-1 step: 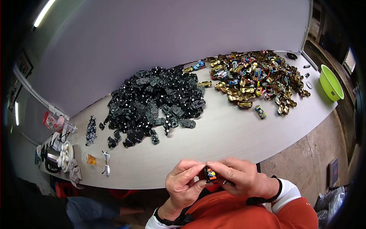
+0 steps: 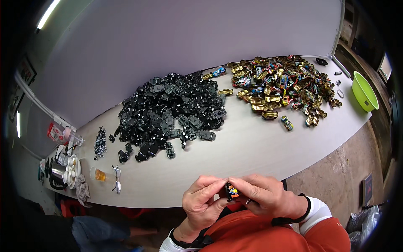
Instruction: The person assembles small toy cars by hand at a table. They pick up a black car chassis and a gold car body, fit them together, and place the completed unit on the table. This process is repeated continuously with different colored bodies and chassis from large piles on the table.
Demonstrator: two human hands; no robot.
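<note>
Close to my body, off the table's front edge, both hands hold one small toy car [image 2: 233,192] with black, orange, yellow and blue on it. My left hand [image 2: 203,200] pinches it from the left with thumb and fingers. My right hand [image 2: 266,194] closes on it from the other side, its fingertips meeting the left ones over the top. A small dark piece with a pale tip [image 2: 248,201] shows under the right fingers; its kind is unclear. Most of the car is hidden by my fingers.
On the table [image 2: 252,155] lie a heap of black toy car bases [image 2: 168,113], a heap of gold and coloured car bodies [image 2: 289,84] and a small pile of wheel parts [image 2: 100,143]. Glasses [image 2: 117,179], a cup [image 2: 99,174], a kettle [image 2: 58,175] and a green basin [image 2: 363,91] stand around.
</note>
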